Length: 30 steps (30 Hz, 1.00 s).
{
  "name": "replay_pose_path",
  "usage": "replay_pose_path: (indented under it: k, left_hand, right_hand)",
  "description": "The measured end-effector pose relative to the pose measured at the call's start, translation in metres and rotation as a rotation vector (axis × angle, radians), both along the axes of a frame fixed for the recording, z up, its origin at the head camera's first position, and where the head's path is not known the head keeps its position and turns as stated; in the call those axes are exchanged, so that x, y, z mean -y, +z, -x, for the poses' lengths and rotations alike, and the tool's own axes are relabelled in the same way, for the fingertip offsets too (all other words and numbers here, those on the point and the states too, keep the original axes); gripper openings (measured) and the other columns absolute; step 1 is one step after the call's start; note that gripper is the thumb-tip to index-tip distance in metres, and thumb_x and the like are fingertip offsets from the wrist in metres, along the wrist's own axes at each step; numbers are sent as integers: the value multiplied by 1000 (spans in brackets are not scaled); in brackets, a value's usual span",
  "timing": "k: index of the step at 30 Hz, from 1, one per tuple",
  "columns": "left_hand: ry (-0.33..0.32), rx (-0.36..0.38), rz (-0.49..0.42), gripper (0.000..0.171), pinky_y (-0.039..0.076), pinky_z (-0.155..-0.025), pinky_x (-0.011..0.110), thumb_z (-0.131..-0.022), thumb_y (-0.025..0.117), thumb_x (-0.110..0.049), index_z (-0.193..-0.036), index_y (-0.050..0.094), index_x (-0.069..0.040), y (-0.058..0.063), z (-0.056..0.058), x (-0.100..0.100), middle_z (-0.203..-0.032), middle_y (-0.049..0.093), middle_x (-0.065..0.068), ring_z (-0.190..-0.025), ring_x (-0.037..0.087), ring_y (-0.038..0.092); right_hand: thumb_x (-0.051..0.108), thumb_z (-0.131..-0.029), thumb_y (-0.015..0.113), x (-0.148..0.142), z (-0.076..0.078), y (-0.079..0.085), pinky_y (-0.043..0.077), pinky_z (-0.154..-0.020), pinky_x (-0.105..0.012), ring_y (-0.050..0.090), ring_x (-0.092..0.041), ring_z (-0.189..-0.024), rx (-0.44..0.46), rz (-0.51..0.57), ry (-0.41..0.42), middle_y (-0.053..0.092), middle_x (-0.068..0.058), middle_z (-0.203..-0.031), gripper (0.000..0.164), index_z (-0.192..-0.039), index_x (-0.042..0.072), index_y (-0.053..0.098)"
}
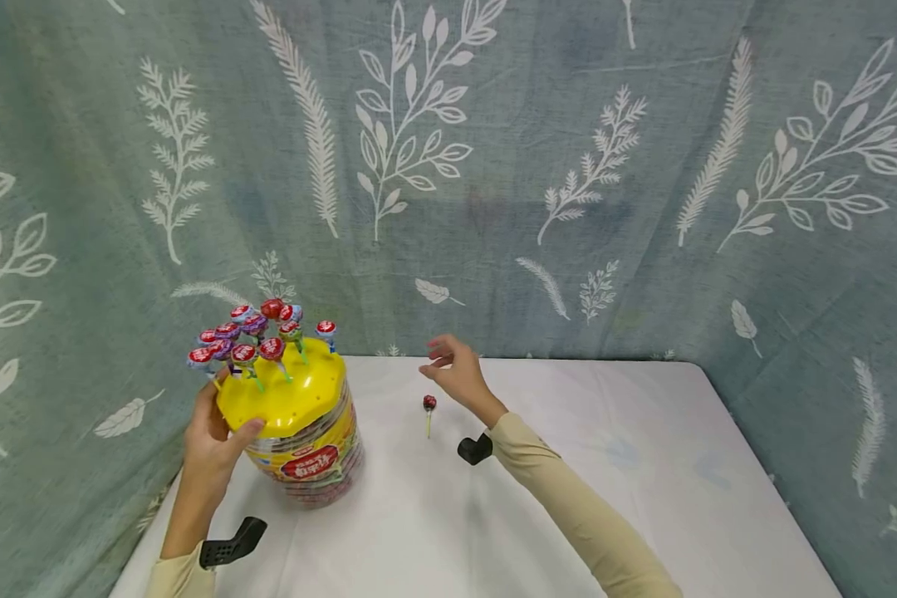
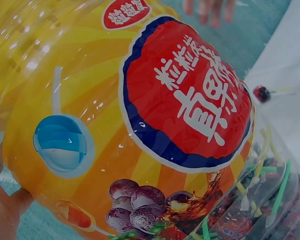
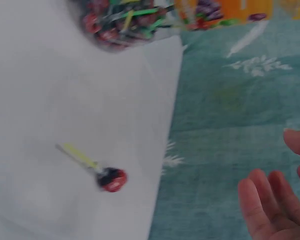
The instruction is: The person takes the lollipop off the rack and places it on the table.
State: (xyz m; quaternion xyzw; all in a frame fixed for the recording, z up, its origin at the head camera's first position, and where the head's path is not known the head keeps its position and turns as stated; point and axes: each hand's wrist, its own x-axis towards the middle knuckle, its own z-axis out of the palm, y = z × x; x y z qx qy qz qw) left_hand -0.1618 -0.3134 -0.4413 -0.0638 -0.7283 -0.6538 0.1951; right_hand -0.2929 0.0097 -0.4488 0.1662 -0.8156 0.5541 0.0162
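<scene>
The left hand grips the jar by its yellow lid, near the white surface's far left corner. The right hand, empty, fingers loosely bent, hovers near but apart from a loose lollipop lying toward the far edge. Only the head view shows upright lollipops in the lid; the left wrist view reveals printed grapes.

A white table spans the lower frame — a candy jar (yellow-lidded) stands lower left, one lollipop lies below centre.
</scene>
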Motion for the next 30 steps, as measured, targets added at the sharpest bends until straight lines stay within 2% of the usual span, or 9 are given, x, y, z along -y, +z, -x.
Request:
replay_pose_path:
  k: [5, 12, 15, 19, 21, 26, 30]
  left_hand:
    - [1, 0, -31, 77, 37, -91, 8, -87, 58, 7, -149, 22, -18, 0, 0, 4, -145, 29, 7, -124, 12, 37]
    - [-7, -22, -70, 75, 36, -92, 10, -86, 58, 9, -149, 24, -15, 0, -1, 0, -143, 32, 5, -123, 13, 38]
    - [-7, -28, -71, 75, 37, -92, 10, -86, 58, 9, -149, 25, -14, -2, 0, -2, -143, 34, 5, -123, 14, 39]
    - [-7, -46, -57, 76, 37, -92, 10, -85, 58, 11, -149, 25, -14, -2, 1, -2, -143, 34, 5, -123, 13, 39]
    - [-12, -57, -50, 76, 37, -93, 10, -85, 58, 11, -149, 24, -14, -3, 2, -2, -143, 34, 5, -124, 13, 39]
    - [-16, -66, -50, 76, 37, -93, 10, -85, 57, 12, -149, 24, -13, -3, 2, -2, -143, 34, 6, -124, 13, 39]
    - [-7, -51, -74, 75, 37, -92, 10, -85, 58, 11, -148, 25, -14, -2, 1, -2, -143, 35, 5, -122, 13, 40]
  right_hand:
    - [8, -83, 72, 4, -6, 24, 52, -73, -30, 64, -24, -90, -66, 68, 66, 63, -12, -104, 38, -118, 7, 58]
    - [0, -83, 68, 5, -40, 82, 51, -79, -40, 60, -37, -95, -112, 136, 153, 61, -21, -105, 37, -118, -1, 56]
    - [-1, -83, 67, 7, -46, 94, 51, -79, -37, 60, -40, -96, -141, 142, 189, 61, -22, -106, 38, -119, -3, 55]
    - [-2, -83, 67, 12, -47, 100, 51, -80, -34, 59, -42, -99, -162, 184, 241, 59, -25, -109, 40, -121, -4, 54]
    - [-1, -83, 68, 15, -42, 96, 51, -81, -33, 59, -41, -99, -178, 202, 253, 60, -24, -109, 41, -121, -3, 54]
    - [5, -82, 72, 29, -28, 85, 51, -79, -27, 62, -31, -97, -217, 197, 259, 62, -15, -109, 43, -122, 5, 56]
    - [9, -82, 72, 41, -27, 90, 51, -79, -25, 62, -25, -96, -243, 177, 264, 63, -8, -108, 42, -121, 10, 56]
